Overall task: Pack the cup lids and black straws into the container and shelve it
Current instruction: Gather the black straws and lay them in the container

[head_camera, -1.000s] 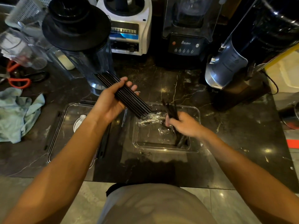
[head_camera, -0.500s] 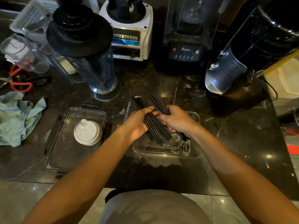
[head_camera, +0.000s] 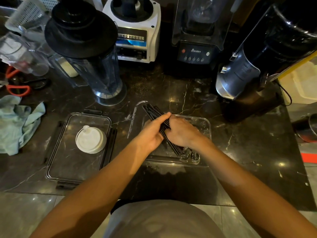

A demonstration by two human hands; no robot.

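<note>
Left hand (head_camera: 151, 134) and right hand (head_camera: 181, 133) both closed around one bundle of black straws (head_camera: 154, 111), held slantwise over the clear container (head_camera: 206, 127) on the dark marble counter (head_camera: 248, 152). White cup lids (head_camera: 91, 140) stacked left, on the container's flat lid (head_camera: 68, 162).

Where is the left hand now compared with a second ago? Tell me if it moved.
Yes. The left hand has come down and to the right with the black straws, from beside the blender jar to over the clear container.
</note>
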